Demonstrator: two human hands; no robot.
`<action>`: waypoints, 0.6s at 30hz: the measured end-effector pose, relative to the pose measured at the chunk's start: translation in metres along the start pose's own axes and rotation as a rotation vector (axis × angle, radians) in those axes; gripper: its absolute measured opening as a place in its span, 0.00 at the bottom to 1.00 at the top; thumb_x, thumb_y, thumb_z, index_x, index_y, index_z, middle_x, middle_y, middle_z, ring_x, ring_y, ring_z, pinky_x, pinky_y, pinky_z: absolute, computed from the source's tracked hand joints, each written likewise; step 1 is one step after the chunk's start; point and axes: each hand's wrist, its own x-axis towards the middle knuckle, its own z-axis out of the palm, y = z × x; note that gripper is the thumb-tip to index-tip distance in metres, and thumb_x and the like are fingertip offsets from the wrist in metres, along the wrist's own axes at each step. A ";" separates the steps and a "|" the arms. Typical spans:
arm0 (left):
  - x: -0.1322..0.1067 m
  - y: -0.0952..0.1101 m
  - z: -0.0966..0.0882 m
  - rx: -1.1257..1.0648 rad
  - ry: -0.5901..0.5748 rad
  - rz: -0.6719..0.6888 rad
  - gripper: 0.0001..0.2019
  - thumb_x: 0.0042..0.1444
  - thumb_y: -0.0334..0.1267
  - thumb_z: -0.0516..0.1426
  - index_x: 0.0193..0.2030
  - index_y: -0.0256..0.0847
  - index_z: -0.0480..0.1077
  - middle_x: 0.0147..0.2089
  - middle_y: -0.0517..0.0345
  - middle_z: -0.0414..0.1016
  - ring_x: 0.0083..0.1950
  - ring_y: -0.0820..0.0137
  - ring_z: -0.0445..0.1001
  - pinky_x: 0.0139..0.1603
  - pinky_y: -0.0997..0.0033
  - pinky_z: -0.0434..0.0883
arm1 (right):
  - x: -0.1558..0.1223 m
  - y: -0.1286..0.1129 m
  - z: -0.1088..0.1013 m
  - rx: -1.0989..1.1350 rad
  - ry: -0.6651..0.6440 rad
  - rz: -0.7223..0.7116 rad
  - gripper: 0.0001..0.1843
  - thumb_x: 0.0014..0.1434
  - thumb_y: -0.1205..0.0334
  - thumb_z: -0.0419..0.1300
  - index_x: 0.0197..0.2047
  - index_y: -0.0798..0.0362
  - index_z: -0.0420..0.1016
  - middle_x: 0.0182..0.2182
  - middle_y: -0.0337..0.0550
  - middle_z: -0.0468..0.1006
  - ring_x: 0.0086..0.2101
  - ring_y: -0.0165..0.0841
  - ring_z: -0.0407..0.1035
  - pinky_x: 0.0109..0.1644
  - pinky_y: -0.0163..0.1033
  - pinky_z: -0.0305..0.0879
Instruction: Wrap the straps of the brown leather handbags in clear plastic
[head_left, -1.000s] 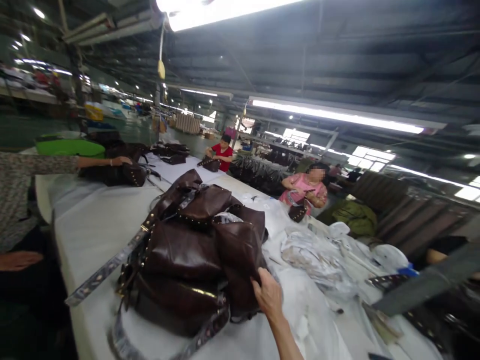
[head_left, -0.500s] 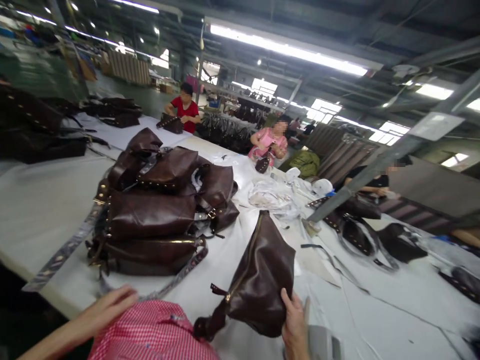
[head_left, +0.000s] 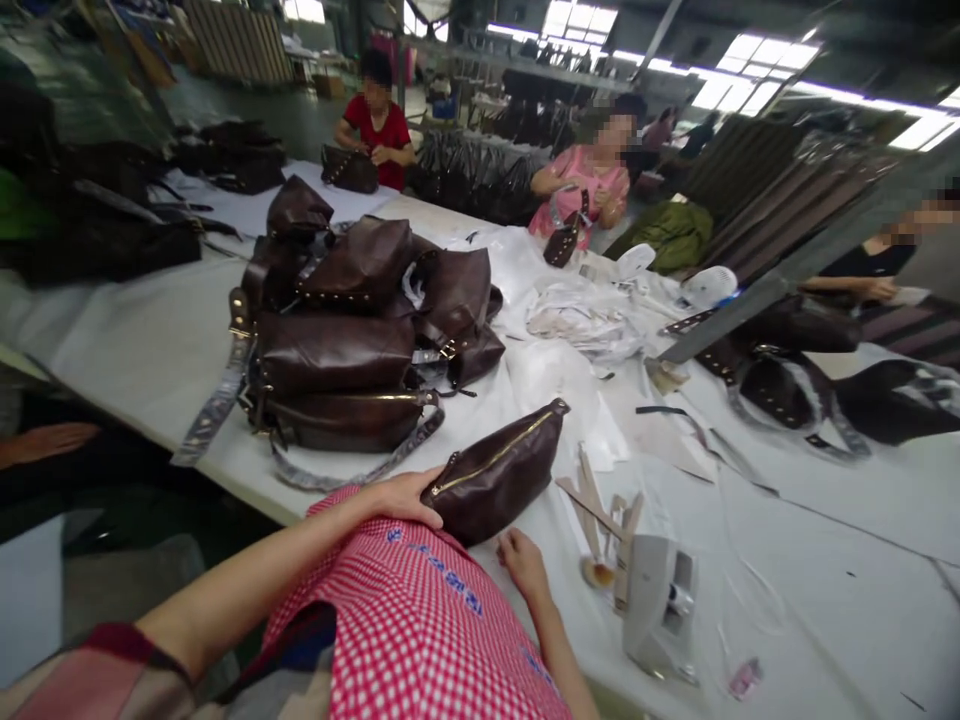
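Note:
A dark brown leather bag (head_left: 499,480) with a gold zipper lies on the white table, tilted up to the right. My left hand (head_left: 409,498) grips its left end, thumb on the near side and the other fingers partly hidden. Just below the bag's near edge is my right hand (head_left: 523,562), its fingers curled in, with nothing visible in them. Behind, to the left, sits a pile of similar brown bags (head_left: 334,350) with studs, buckles and plastic-wrapped straps.
Right of my hands stand a grey-white device (head_left: 660,605) and several flat sticks (head_left: 600,520). Plastic wrap (head_left: 581,320) lies further back. A slanted metal post (head_left: 750,275) crosses the right side, near more dark bags (head_left: 787,400). Co-workers handle bags across the table.
The bag has turned from upright to lying lower and more level. My left hand has moved onto its left end, while my right hand has come off its side. The view has tilted down.

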 end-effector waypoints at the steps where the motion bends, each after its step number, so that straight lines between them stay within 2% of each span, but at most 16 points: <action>1: -0.004 0.001 0.000 -0.001 0.007 0.009 0.45 0.42 0.55 0.63 0.67 0.47 0.56 0.60 0.57 0.70 0.56 0.56 0.69 0.56 0.66 0.64 | -0.001 -0.007 -0.010 -0.036 0.032 -0.049 0.23 0.60 0.41 0.44 0.28 0.50 0.67 0.24 0.43 0.73 0.29 0.37 0.71 0.36 0.40 0.66; 4: -0.013 0.005 0.008 0.010 0.042 0.022 0.40 0.49 0.54 0.60 0.68 0.48 0.53 0.60 0.56 0.68 0.57 0.57 0.67 0.57 0.65 0.62 | -0.005 -0.043 -0.031 -0.179 0.189 -0.368 0.20 0.63 0.47 0.44 0.34 0.51 0.70 0.28 0.44 0.74 0.32 0.37 0.70 0.40 0.40 0.65; 6: -0.016 0.008 0.018 0.067 0.076 -0.027 0.38 0.52 0.51 0.58 0.69 0.48 0.52 0.56 0.54 0.70 0.54 0.58 0.68 0.57 0.64 0.62 | -0.004 -0.072 -0.035 -0.217 0.230 -0.607 0.19 0.65 0.52 0.44 0.40 0.53 0.73 0.36 0.48 0.76 0.39 0.37 0.70 0.46 0.42 0.65; 9: -0.020 0.012 0.032 0.147 0.103 -0.118 0.35 0.54 0.46 0.56 0.69 0.50 0.51 0.48 0.54 0.69 0.48 0.61 0.69 0.54 0.63 0.64 | 0.001 -0.106 -0.029 -0.312 0.165 -0.825 0.21 0.64 0.60 0.46 0.57 0.53 0.66 0.55 0.52 0.68 0.55 0.39 0.63 0.57 0.45 0.61; 11: -0.022 0.013 0.037 0.166 0.116 -0.136 0.35 0.54 0.44 0.55 0.69 0.49 0.52 0.46 0.53 0.69 0.47 0.61 0.69 0.53 0.62 0.65 | 0.006 -0.117 -0.024 -0.448 0.059 -0.875 0.25 0.62 0.61 0.50 0.63 0.54 0.60 0.59 0.53 0.64 0.57 0.40 0.60 0.58 0.45 0.60; 14: -0.024 0.012 0.039 0.150 0.167 -0.137 0.36 0.53 0.43 0.56 0.69 0.47 0.52 0.51 0.50 0.69 0.52 0.58 0.68 0.56 0.60 0.63 | 0.010 -0.123 -0.018 -0.668 -0.054 -0.887 0.18 0.62 0.60 0.54 0.54 0.54 0.70 0.50 0.52 0.73 0.49 0.41 0.65 0.53 0.45 0.63; 16: -0.025 0.011 0.038 0.106 0.206 -0.163 0.39 0.49 0.44 0.59 0.69 0.45 0.52 0.58 0.49 0.67 0.57 0.55 0.66 0.59 0.60 0.61 | 0.011 -0.124 -0.017 -0.792 -0.051 -0.865 0.11 0.62 0.60 0.55 0.45 0.53 0.74 0.41 0.49 0.75 0.43 0.40 0.67 0.47 0.43 0.63; 18: -0.026 0.010 0.038 0.060 0.235 -0.216 0.41 0.46 0.44 0.62 0.68 0.42 0.54 0.60 0.48 0.67 0.58 0.54 0.66 0.59 0.60 0.62 | 0.010 -0.125 -0.018 -0.882 -0.024 -0.843 0.07 0.62 0.62 0.56 0.38 0.53 0.74 0.36 0.47 0.74 0.39 0.38 0.67 0.42 0.41 0.62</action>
